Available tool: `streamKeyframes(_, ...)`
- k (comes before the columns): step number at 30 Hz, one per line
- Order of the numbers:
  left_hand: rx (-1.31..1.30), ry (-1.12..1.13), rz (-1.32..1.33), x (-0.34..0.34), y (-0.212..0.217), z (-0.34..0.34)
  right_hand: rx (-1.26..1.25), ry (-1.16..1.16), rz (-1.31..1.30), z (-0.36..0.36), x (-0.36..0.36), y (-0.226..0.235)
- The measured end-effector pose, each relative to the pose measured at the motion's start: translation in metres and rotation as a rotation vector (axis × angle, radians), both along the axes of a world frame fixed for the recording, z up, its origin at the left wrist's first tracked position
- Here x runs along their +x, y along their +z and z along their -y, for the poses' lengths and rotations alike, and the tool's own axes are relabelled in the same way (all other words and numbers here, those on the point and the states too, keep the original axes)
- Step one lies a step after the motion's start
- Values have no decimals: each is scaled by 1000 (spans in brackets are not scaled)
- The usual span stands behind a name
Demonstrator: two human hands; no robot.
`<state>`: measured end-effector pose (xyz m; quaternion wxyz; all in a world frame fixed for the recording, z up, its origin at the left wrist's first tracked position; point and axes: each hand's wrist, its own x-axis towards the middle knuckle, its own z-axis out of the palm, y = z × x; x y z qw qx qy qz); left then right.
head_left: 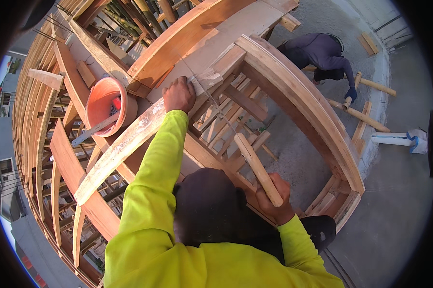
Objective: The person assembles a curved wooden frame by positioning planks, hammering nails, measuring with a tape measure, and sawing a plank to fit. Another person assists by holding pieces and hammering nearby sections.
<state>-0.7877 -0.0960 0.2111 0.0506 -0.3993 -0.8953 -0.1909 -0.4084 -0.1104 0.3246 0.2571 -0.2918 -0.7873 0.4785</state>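
Note:
My right hand [276, 197] is closed around the round wooden handle of a straight-handled handsaw [257, 168]. The saw's thin blade, seen edge-on, runs up and away across a long, pale timber [130, 149]. My left hand [179, 95] is wrapped over that timber just left of the blade, fingers curled and pressing on it. White smears mark the timber's upper face, and its far end is rough. How deep the blade sits in the wood I cannot tell. The timber slants down to the left over a curved board [72, 168].
An orange bucket [130, 108] holding a red item and a grey blade-like strip stands left of the timber. A curved wooden frame [317, 96] bounds an opening on the right. Lower down, a person in dark clothing [317, 53] bends over wooden poles [363, 117].

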Motion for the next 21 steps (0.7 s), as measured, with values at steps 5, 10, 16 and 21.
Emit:
streamKeyframes(5,-119,9,8,0,-4,-1,133,22,101,-10,1,15)
streamKeyframes(10,-103,31,24,-7,16,-8,-117,51,-132,-49,-88,-38)
streamKeyframes(16,-78,18,16,-3,2,-5,107,2,40,6,22,26)
streamKeyframes(21,-58,26,-14,-2,6,-6,-173,-11,-92,-40,-91,-11)
